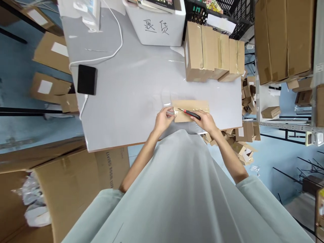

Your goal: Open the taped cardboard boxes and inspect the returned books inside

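Note:
A flat brown cardboard box (192,105), taped along its length, lies on the white table (131,101) near its front edge. My right hand (207,121) is closed around a red and black utility knife (191,114) whose blade points left across the box's taped seam. At the box's left end, my left hand (164,118) has its fingers closed on the edge, pinching what looks like clear tape. My pale green shirt hides the table edge below the hands.
A row of taped cardboard boxes (212,52) stands at the back right. A white bin (158,25) with handwritten characters sits behind. A black device (87,79) with a white cable lies at left. Cardboard scraps (246,138) litter the floor at right; large cartons (76,182) stand at left.

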The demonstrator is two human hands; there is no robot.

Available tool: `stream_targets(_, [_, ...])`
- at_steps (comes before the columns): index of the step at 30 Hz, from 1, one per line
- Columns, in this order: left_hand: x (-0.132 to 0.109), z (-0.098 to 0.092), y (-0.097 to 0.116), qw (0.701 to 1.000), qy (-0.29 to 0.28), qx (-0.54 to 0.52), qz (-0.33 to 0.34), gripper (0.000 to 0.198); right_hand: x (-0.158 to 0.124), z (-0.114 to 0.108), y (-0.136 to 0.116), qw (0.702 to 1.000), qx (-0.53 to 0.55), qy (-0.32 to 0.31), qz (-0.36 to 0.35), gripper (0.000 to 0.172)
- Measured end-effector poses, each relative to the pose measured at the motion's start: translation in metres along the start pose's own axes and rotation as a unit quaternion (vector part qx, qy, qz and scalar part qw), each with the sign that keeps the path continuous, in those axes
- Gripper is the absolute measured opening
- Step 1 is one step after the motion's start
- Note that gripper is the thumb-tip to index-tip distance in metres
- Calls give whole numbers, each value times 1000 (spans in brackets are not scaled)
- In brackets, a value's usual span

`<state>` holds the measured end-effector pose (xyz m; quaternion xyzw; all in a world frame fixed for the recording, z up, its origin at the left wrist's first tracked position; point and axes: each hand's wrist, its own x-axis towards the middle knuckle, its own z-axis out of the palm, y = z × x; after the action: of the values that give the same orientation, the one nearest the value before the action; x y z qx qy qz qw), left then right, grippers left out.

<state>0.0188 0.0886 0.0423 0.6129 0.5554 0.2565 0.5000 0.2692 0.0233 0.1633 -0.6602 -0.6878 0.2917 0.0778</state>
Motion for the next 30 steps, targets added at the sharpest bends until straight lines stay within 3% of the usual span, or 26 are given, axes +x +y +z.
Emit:
stream_targets(3, [2, 3, -2, 1000, -1, -23, -15, 48, 15, -9, -19, 994, -87, -70, -1, 38])
stream_targets(7, [3, 5, -3, 999, -3, -39, -15, 47, 27, -20, -33, 980, -163, -118, 2, 40])
stream_targets(17, [2, 10, 1, 998, 16, -59, -33, 42, 40, -30, -46, 959, -230, -163, -16, 40])
stream_targets(23, [-1, 14, 2, 993, 23, -76, -86, 37, 56, -32, -52, 943, -267, -194, -48, 40])
stream_targets(30, [-8, 29, 3, 983, 59, -88, -147, 49, 67, -37, -68, 929, -287, -225, -67, 37])
